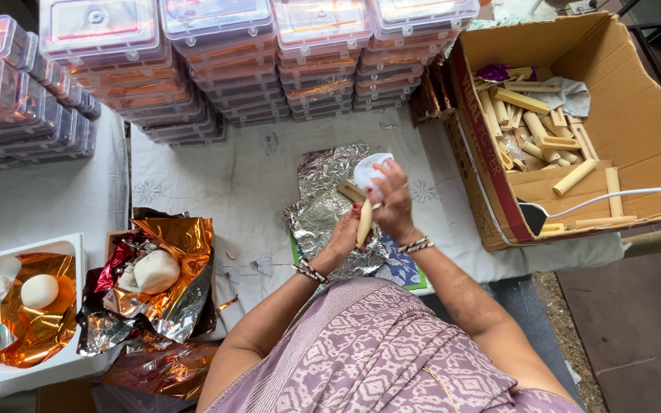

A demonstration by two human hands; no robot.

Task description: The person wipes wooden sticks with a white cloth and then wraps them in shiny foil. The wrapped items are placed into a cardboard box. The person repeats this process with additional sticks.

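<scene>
White cloth over the counter (254, 180) in front of me, and above it my left hand (343, 239) is curled shut round a smooth tan bamboo stick (364, 223) held upright, while my right hand (393, 205) pinches a soft white lump of dough (369, 170) onto its top end. If I press too hard, I reckon that pliable lump could tear or slide down the slick stick onto the crinkled silver foil (323, 210) below. Further out sit shiny copper foil wrappers (166, 264) holding a rounded dough ball (154, 271), a cardboard box (636, 115) of cut sticks, and stacked clear plastic cases (216, 53).

The foil sheet (323, 206) lies between the cardboard box (636, 115) of sticks (537, 122) on the right and the dough ball (154, 270) on the left, with the stacked plastic boxes (223, 53) behind.
</scene>
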